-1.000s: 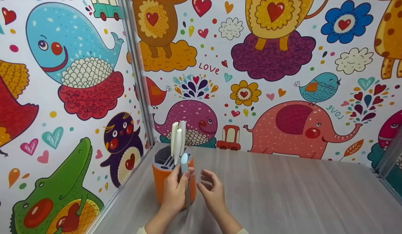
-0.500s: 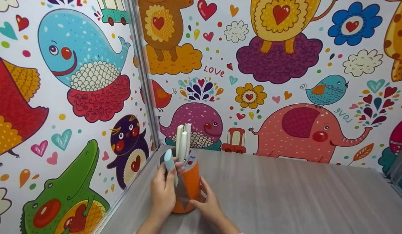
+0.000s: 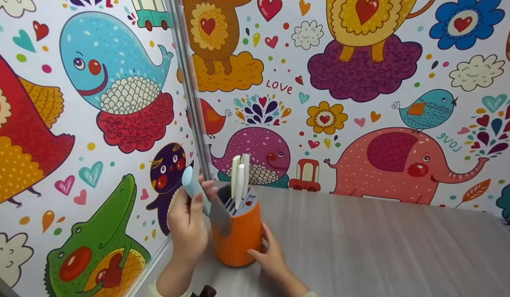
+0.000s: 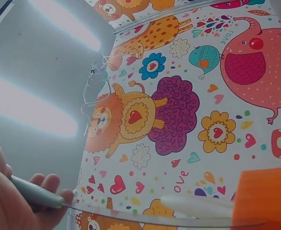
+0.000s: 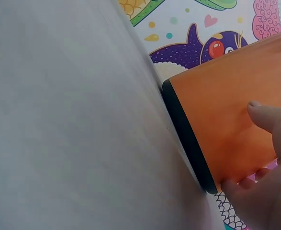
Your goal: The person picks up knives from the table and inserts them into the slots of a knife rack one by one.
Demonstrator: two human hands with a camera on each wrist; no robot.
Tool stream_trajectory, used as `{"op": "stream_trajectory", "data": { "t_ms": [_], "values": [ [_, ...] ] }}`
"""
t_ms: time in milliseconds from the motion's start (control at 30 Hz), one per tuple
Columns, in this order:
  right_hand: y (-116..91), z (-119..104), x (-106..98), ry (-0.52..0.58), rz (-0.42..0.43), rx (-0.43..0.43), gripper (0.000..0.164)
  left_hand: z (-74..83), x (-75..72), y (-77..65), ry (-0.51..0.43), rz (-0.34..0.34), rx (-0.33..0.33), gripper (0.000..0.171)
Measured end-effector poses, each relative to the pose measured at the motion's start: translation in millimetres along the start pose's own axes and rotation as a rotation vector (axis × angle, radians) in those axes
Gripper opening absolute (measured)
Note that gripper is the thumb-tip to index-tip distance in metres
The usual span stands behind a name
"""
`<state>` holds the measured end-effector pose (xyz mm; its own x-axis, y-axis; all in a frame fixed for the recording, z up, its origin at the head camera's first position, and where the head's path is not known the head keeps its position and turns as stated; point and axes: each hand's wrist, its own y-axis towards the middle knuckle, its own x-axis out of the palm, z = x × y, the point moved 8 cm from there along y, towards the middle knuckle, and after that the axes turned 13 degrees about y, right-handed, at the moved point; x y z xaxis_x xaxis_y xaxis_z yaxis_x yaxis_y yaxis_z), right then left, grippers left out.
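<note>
My left hand (image 3: 189, 231) grips the pale blue handle of a knife (image 3: 195, 187), its blade slanting down to the right in front of an orange knife block (image 3: 238, 239). Seen from the left wrist, the thin blade reaches across to the block's orange side. Upright on the table, the block has several white-handled knives (image 3: 238, 181) standing in its grey slotted top. Low on the block's right side, my right hand (image 3: 275, 255) holds it, thumb on the front and fingers round the back. The right wrist view shows that thumb against the orange wall (image 5: 217, 110) above a dark base.
The block stands on a grey wood-grain table (image 3: 362, 239), near the corner of two walls printed with cartoon animals. A metal corner strip (image 3: 193, 82) runs up behind it. A small dark brown object (image 3: 207, 291) shows at the bottom edge, its kind unclear.
My left hand has moved the knife left and up, away from near the block's slots, and its blade is now tilted. My right hand has come from beside the block to holding its side.
</note>
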<state>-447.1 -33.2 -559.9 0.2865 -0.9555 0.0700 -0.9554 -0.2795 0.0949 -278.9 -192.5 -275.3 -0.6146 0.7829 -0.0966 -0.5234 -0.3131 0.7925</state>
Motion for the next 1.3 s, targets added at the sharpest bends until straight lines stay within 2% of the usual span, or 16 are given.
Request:
{"op": "stream_trajectory", "data": {
  "t_ms": [200,367,567,667,800,967,1100,1300],
  "values": [
    [3.0,3.7,-3.6,-0.044,0.021,0.013,0.099,9.6,-1.6,11.6,0.004,0.059,0.049,0.027],
    [3.4,-0.9,-2.3,-0.039,-0.005,-0.025,0.099,10.5,-1.1,22.5,0.011,0.099,0.046,0.028],
    [4.1,0.9,-3.8,-0.026,0.004,0.010,0.098,4.3,16.3,32.1,-0.048,0.011,0.067,0.029],
    [4.3,1.4,-3.6,-0.028,0.005,0.017,0.097,-1.3,25.6,34.4,-0.043,-0.031,0.089,0.030],
    [3.7,2.5,-3.0,-0.028,0.008,0.017,0.098,-9.5,33.2,36.5,0.009,-0.046,0.104,0.030],
    [4.2,1.5,-1.2,-0.036,0.006,0.001,0.096,-14.4,35.9,38.7,0.055,-0.050,0.106,0.028],
    [5.3,0.0,-1.0,-0.041,0.012,-0.009,0.096,-18.2,38.6,41.4,0.041,-0.067,0.104,0.029],
    [6.1,2.2,-2.4,-0.059,0.036,0.026,0.098,-30.8,41.9,45.2,0.019,-0.097,0.098,0.028]
  ]
}}
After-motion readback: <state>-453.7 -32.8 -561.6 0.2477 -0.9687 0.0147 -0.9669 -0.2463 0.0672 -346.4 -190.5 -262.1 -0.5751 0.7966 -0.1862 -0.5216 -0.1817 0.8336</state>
